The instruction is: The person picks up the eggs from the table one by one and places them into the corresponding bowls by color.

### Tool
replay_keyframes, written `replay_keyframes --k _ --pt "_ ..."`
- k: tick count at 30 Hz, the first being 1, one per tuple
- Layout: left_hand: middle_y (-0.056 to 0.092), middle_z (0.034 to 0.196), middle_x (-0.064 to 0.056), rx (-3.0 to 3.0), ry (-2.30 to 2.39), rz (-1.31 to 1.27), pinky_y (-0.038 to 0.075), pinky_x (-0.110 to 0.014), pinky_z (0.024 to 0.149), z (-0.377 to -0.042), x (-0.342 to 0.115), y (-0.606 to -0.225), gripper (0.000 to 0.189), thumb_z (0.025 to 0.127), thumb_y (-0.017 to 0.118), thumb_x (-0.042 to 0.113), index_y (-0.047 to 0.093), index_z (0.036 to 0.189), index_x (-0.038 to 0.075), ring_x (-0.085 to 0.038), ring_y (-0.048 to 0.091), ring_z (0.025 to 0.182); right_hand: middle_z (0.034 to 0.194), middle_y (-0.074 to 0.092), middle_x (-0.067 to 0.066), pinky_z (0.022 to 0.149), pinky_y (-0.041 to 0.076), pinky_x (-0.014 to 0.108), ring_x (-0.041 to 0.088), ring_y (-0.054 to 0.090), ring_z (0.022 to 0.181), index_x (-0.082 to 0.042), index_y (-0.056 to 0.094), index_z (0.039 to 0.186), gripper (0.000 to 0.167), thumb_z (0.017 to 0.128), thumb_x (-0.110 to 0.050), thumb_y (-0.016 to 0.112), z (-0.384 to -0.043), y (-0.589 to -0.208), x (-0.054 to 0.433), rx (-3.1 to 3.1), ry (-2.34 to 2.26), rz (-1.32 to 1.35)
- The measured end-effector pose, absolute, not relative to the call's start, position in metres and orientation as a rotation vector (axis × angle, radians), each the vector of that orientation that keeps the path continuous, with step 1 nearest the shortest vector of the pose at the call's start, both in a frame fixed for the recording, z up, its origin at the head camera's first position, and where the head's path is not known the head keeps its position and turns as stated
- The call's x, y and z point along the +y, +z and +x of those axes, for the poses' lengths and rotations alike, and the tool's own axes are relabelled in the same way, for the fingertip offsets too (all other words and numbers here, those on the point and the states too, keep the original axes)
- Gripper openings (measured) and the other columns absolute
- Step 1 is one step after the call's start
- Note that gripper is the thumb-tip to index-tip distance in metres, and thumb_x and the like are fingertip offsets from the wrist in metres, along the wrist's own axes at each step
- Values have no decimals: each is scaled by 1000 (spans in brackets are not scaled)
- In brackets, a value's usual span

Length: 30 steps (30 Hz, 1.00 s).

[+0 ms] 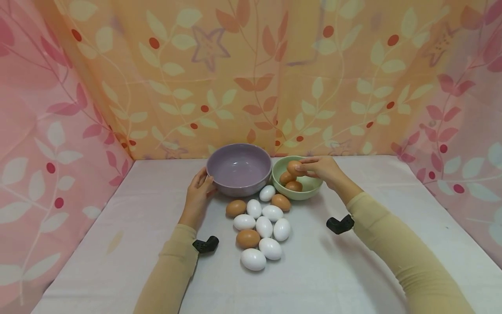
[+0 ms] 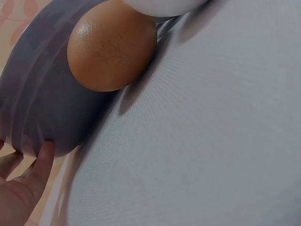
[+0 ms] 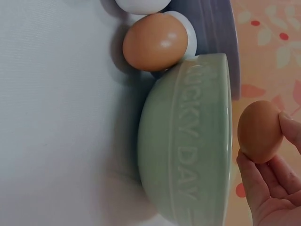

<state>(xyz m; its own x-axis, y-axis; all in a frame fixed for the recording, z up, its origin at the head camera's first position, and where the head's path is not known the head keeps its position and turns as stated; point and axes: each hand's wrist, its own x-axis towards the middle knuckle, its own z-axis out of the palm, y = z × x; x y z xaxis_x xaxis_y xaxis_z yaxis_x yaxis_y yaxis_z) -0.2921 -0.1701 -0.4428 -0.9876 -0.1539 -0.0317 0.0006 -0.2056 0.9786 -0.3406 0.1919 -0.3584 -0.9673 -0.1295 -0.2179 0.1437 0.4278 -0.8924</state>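
Observation:
Between its thumb and fingers, my right hand [image 1: 322, 169] pinches a brown egg [image 3: 260, 132]. The right wrist view shows this egg just above the rim of the light green bowl [image 3: 186, 141]. Inside that bowl lie two more brown eggs, one at the front [image 1: 293, 186] and one behind it [image 1: 286, 177]. At the left side of the purple bowl [image 1: 239, 189], my left hand [image 1: 198, 192] rests its fingertips against the outer wall. The purple bowl shows a bare inside.
In front of the bowls, several white eggs [image 1: 264, 227] and three brown eggs [image 1: 248, 239] lie clustered on the white cloth [image 1: 313, 279]. A brown egg [image 2: 113, 47] sits close to the purple bowl's base. Patterned curtains [image 1: 243, 78] stand behind and at both sides.

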Motion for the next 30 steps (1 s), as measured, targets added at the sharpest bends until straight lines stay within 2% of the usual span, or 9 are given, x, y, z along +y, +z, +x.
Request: replay_keyframes --k 10,17,20,25,30 --pt "29 164 -5 -1919 -2343 184 45 -45 108 -291 -169 -442 57 104 53 19 31 156 15 -21 43 140 149 50 16 110 45 37 27 48 137 -1 56 139 57 92 -28 73 -354 -368 188 2417 -1639 88" --pt "28 164 -4 -1923 -2347 172 43 -48 110 -292 -169 -443 58 103 54 19 31 157 15 -20 41 141 147 52 15 110 46 35 24 52 130 1 58 136 53 91 -23 73 -363 -375 189 2426 -1689 135" --pt "28 164 -5 -1926 -2345 168 43 -48 110 -292 -169 -443 58 104 53 19 30 157 14 -21 41 141 146 53 16 104 50 29 19 55 123 2 58 135 51 92 -20 72 -366 -378 189 2442 -1703 127" --pt "28 164 -4 -1930 -2347 178 44 -46 109 -291 -169 -442 58 104 53 19 30 157 15 -20 41 141 141 56 17 87 51 16 14 57 114 2 61 133 49 90 -19 74 -369 -382 189 2490 -1702 151" --pt "28 164 -5 -1926 -2337 193 45 -45 107 -292 -169 -443 58 103 54 19 31 156 15 -20 41 142 139 59 17 81 48 14 16 56 114 1 63 131 49 89 -22 75 -373 -387 185 2523 -1679 184"
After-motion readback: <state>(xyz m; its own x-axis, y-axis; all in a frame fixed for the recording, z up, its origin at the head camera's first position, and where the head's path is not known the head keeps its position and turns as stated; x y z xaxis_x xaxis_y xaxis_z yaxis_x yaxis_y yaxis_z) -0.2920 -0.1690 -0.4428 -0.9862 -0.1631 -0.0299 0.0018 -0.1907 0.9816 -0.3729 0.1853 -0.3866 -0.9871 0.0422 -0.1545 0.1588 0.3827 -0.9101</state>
